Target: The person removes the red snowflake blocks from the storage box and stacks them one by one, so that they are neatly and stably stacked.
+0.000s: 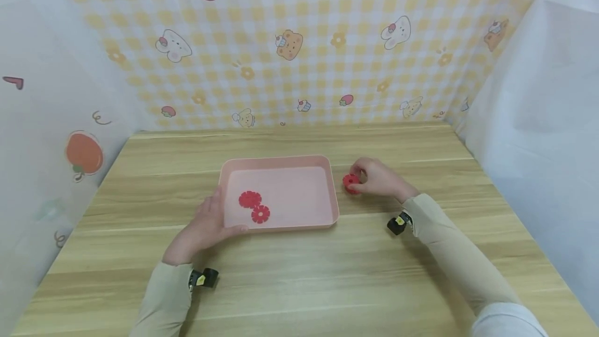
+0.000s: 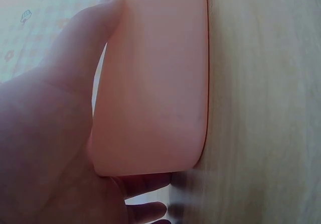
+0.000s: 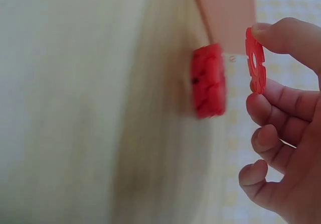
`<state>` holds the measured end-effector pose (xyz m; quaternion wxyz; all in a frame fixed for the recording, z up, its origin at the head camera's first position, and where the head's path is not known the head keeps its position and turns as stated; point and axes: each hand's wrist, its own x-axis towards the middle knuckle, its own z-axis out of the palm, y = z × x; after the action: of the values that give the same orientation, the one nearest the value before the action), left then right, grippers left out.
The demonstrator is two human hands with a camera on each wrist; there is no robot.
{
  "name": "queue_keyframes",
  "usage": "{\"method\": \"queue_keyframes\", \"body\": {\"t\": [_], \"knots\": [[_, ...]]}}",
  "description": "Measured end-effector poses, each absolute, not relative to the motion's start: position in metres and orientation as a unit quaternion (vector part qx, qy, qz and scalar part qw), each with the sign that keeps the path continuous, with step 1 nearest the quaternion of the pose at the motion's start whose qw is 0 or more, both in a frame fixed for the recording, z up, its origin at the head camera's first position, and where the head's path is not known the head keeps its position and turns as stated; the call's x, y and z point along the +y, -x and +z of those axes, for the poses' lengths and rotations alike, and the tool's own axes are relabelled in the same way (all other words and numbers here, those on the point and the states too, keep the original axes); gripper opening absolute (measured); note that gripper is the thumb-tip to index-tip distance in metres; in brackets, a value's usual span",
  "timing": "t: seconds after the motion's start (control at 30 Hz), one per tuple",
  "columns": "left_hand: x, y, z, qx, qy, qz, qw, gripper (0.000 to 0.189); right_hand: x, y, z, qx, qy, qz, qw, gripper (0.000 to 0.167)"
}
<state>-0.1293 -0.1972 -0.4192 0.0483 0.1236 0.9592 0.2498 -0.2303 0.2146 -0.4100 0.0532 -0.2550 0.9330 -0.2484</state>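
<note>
My left hand (image 1: 203, 228) touches the front left corner of a pink tray (image 1: 295, 194), its thumb along the front wall and its fingers by the left side. Red notched discs (image 1: 260, 214) lie in the left part of the tray, some of them overlapping. Right of the tray, my right hand (image 1: 381, 180) pinches one red notched disc (image 3: 257, 58) with a hole in its middle, between thumb and index finger. Below it a stack of similar red discs (image 3: 209, 81) stands on the table, apart from the held disc.
The wooden table (image 1: 290, 285) carries the tray near its middle. Behind it hangs a yellow checked cloth (image 1: 318, 66) with cartoon prints, and white sheets (image 1: 529, 82) close off both sides. A small black camera (image 1: 396, 224) sits on each wrist.
</note>
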Motion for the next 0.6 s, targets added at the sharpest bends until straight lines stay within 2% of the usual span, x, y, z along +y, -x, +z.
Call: {"method": "queue_keyframes", "body": {"t": [0.6], "knots": [[-0.1971, 0.1277, -0.4169, 0.958, -0.119, 0.253, 0.067, 0.124, 0.2227, 0.2205, -0.4192, 0.938, 0.250, -0.237, 0.042, 0.030]]}}
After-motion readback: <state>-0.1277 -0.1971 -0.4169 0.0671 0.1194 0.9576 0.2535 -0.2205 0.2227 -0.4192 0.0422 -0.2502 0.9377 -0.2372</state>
